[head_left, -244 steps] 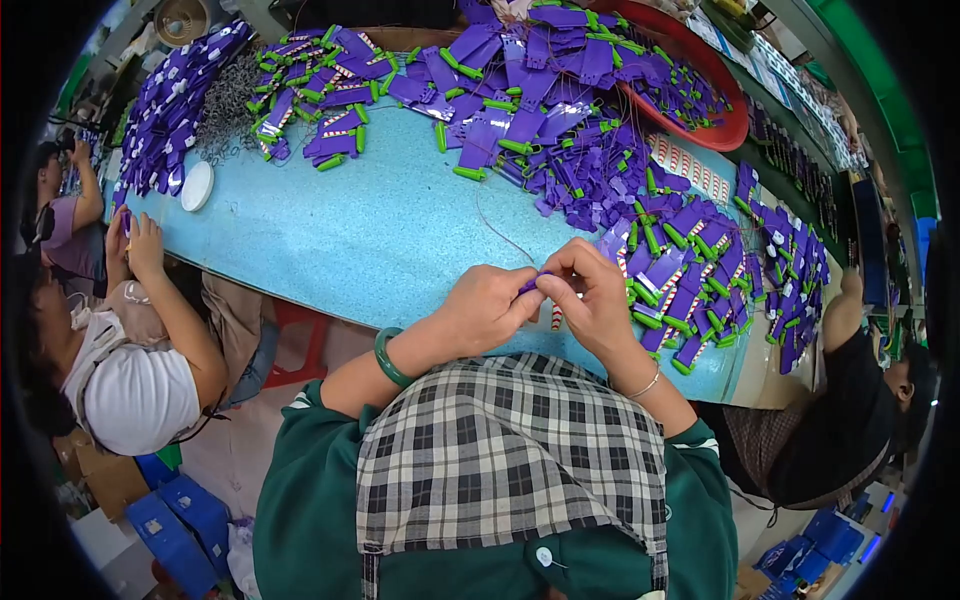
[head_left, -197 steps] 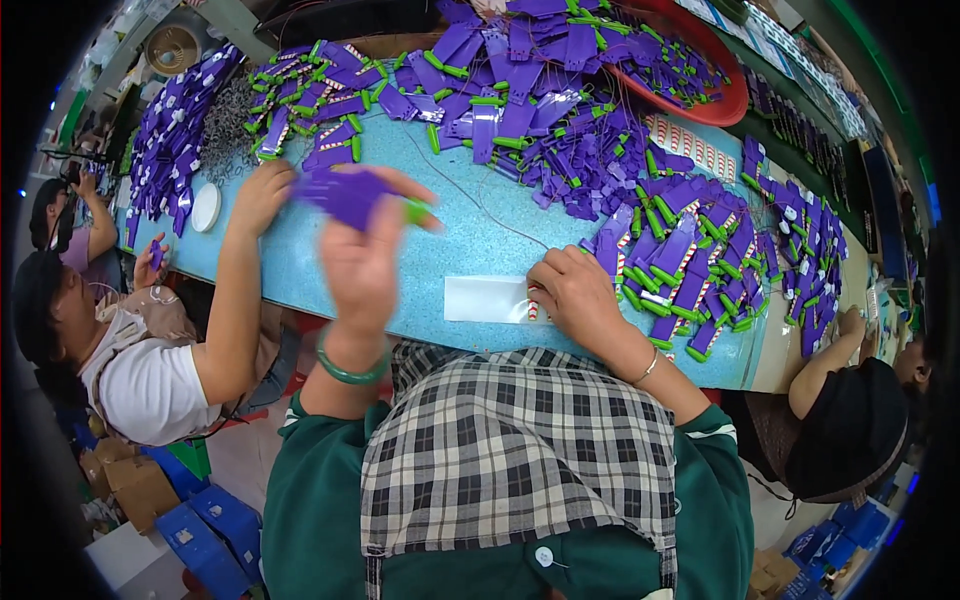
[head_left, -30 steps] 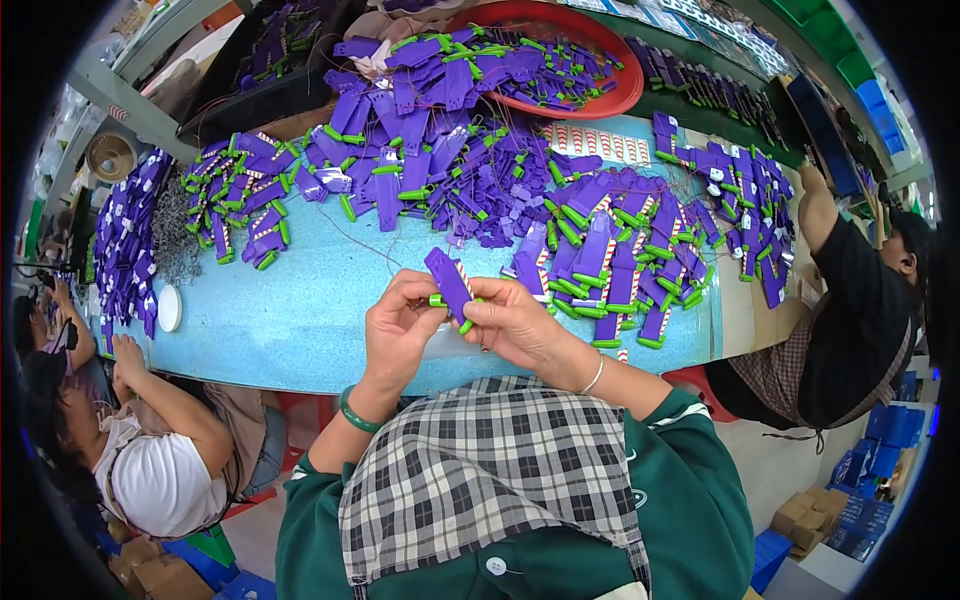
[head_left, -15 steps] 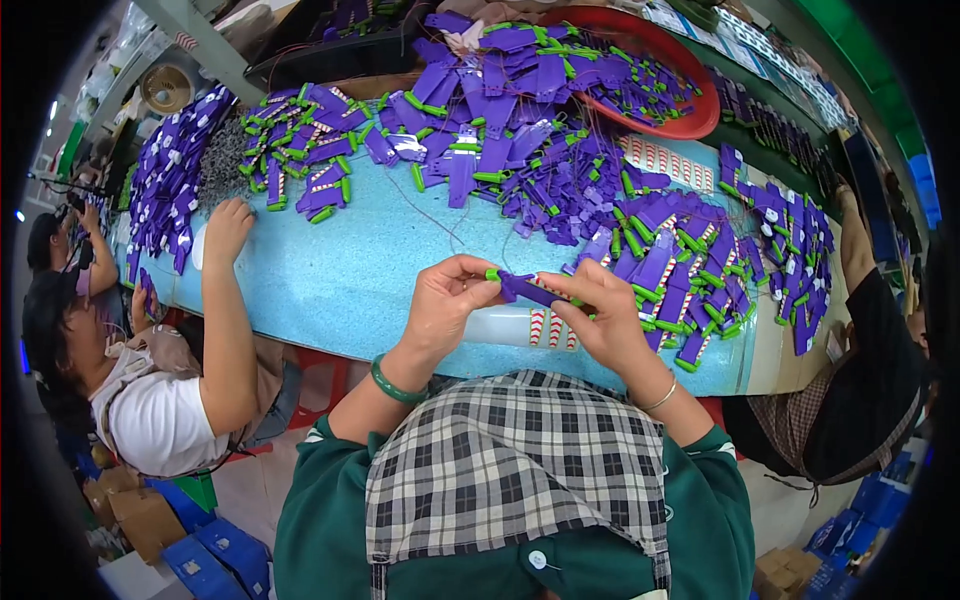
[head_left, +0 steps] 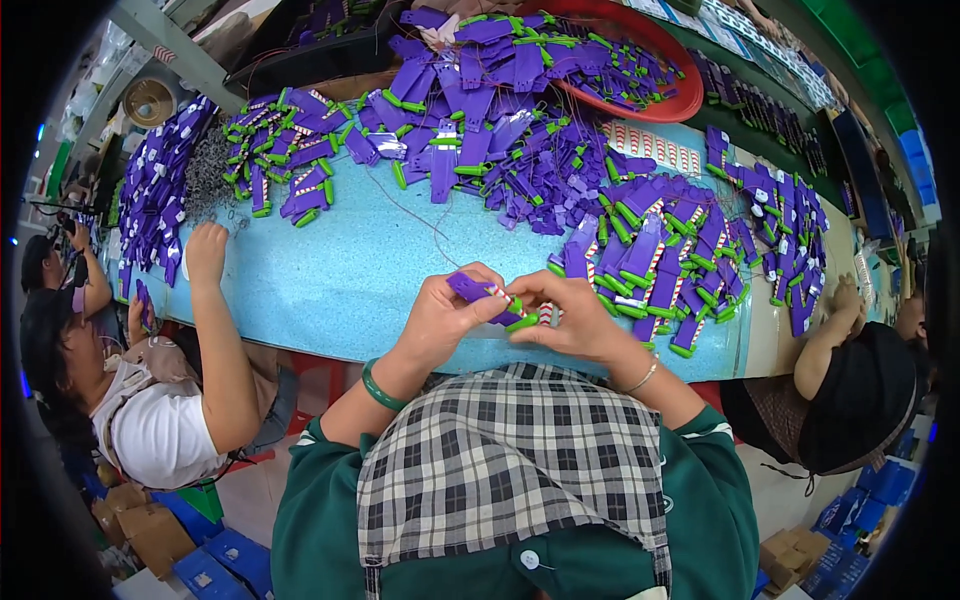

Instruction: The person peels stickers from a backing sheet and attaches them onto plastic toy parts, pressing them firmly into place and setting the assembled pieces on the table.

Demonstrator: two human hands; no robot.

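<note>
- Left hand (head_left: 445,312) pinches a flat purple piece (head_left: 469,288) between thumb and fingers, holding it tilted above the front of the blue desk (head_left: 320,270).
- Bright green end (head_left: 523,322) of that piece points right.
- Right hand (head_left: 577,312) curls toward this end, thumb and forefinger close; whether they grip cannot be told.
- Heap of similar pieces (head_left: 664,285) lies beside the right hand.

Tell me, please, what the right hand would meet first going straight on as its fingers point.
The right hand would probably first meet the purple-and-green piece in the left hand; whether they already touch is unclear.
</note>
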